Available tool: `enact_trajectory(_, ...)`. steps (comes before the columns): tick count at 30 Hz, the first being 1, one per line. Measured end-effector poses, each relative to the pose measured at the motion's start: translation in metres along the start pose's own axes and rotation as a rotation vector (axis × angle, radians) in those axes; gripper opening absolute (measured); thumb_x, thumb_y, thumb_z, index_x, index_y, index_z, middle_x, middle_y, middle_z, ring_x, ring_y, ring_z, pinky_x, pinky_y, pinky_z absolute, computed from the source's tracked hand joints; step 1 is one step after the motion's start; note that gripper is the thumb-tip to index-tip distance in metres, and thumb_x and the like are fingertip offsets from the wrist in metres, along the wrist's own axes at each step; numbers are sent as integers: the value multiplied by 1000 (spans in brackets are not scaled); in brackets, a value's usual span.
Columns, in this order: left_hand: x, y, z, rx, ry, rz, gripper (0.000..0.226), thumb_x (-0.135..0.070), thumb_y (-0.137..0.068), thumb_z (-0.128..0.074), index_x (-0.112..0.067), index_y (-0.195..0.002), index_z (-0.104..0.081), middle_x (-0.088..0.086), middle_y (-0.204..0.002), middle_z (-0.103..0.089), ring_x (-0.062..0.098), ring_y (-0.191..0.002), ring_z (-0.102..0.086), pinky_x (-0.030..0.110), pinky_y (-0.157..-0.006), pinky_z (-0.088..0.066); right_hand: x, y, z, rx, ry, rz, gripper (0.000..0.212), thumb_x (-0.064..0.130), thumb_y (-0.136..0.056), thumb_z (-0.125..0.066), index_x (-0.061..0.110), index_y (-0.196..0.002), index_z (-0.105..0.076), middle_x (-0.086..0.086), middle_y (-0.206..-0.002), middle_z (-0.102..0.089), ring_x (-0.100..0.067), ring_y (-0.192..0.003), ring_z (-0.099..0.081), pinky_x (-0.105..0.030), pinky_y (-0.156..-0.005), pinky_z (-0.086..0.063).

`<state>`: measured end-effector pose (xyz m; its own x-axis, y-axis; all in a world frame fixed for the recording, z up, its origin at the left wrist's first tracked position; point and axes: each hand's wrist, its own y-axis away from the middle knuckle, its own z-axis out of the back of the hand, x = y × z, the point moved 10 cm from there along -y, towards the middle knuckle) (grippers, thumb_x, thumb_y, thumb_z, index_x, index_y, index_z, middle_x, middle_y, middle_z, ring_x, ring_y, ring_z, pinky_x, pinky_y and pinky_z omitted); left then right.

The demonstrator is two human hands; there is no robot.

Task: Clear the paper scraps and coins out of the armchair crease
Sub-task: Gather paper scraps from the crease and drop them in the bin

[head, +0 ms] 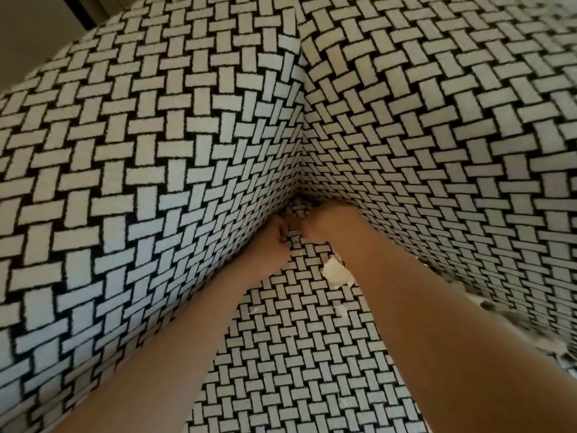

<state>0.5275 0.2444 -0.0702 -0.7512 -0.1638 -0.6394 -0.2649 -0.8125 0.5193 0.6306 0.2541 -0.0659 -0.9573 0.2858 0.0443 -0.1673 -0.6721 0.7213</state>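
The armchair is covered in black-and-white basket-weave fabric, and its corner crease (296, 204) lies where arm, back and seat meet. My left hand (276, 243) sits at that corner with its fingers curled against the arm's base; nothing shows in its grip. My right hand (326, 221) is just right of it, pushed under the backrest's lower edge with its fingertips partly hidden. A torn white paper scrap (335, 271) lies on the seat beside my right wrist. Two tiny paper bits (342, 311) (254, 309) lie further forward. No coin is visible.
The chair arm (140, 198) rises on the left and the backrest (452, 135) bulges over the seat on the right. More pale scraps (499, 310) lie blurred along the right crease under the backrest. Bare floor (31, 32) shows at the top left.
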Motion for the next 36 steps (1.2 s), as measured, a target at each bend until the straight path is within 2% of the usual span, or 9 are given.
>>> enact_trajectory(5,-13,29,3,-48,-172,-177,21,-4,-86,-44,-22,-94,-36,-11,-75,-40,3,-71,-40,9,-54,-27,-11,16,-5,29,131,-42,81,67,-89,-22,9,-147,-16,-11,-152,-23,-28,-138,-25,-40,-113,-24)
enact_trajectory(10,-23,30,-1,-33,-124,-211,27,2,-84,-43,-20,-98,-36,1,-107,-51,14,-95,-49,20,-78,-38,-20,22,-10,-16,290,-91,89,73,-84,-13,5,-140,-29,-14,-138,-43,-28,-127,-42,-37,-103,-38)
enact_trajectory(15,-27,15,-14,35,32,-149,26,-12,-87,-50,-25,-96,-28,2,-95,-50,16,-83,-50,29,-72,-42,-17,17,-12,-67,475,-82,82,70,-87,-12,6,-126,-46,-11,-122,-56,-24,-112,-54,-28,-92,-45)
enact_trajectory(18,-31,17,-26,53,35,-158,30,-11,-86,-51,-22,-100,-27,5,-132,-40,20,-119,-41,29,-95,-35,-16,18,-17,-95,532,-27,82,68,-86,-8,8,-133,-39,-7,-128,-52,-20,-118,-49,-26,-94,-39)
enact_trajectory(20,-33,24,-24,-38,-45,-171,28,-9,-88,-48,-17,-105,-28,4,-140,-32,21,-125,-33,28,-99,-31,-25,22,-19,-117,559,-5,84,68,-86,-6,9,-142,-24,-9,-140,-41,-20,-129,-38,-27,-102,-34)
enact_trajectory(24,-38,29,-23,-94,-70,-172,22,-11,-92,-45,-17,-96,-24,8,-140,-36,26,-131,-29,43,-110,-24,-35,36,-13,-181,491,76,84,67,-87,-8,9,-148,-4,-8,-152,-23,-21,-141,-14,-29,-113,-16)
enact_trajectory(28,-46,34,-31,-43,-68,-258,19,-2,-90,-37,-14,-94,-24,-2,-149,-31,18,-137,-20,43,-113,-18,-27,50,-16,-145,47,206,65,43,-98,5,1,-146,-4,-13,-152,-22,14,-124,-34,-9,-100,-30)
enact_trajectory(32,-41,31,-37,-43,-91,-263,21,-13,-92,-43,-19,-93,-23,-11,-153,-22,8,-142,-7,40,-117,-7,-38,49,-17,-242,519,140,86,68,-87,-6,6,-146,-9,-7,-147,-32,-20,-137,-24,-27,-108,-19)
enact_trajectory(36,-46,36,-49,16,-102,-327,27,-14,-90,-47,-21,-105,-26,-8,-153,-22,13,-143,-8,38,-119,-3,-44,49,-16,-295,200,142,69,51,-97,-9,1,-144,-17,-12,-140,-40,4,-121,-41,-13,-96,-31)
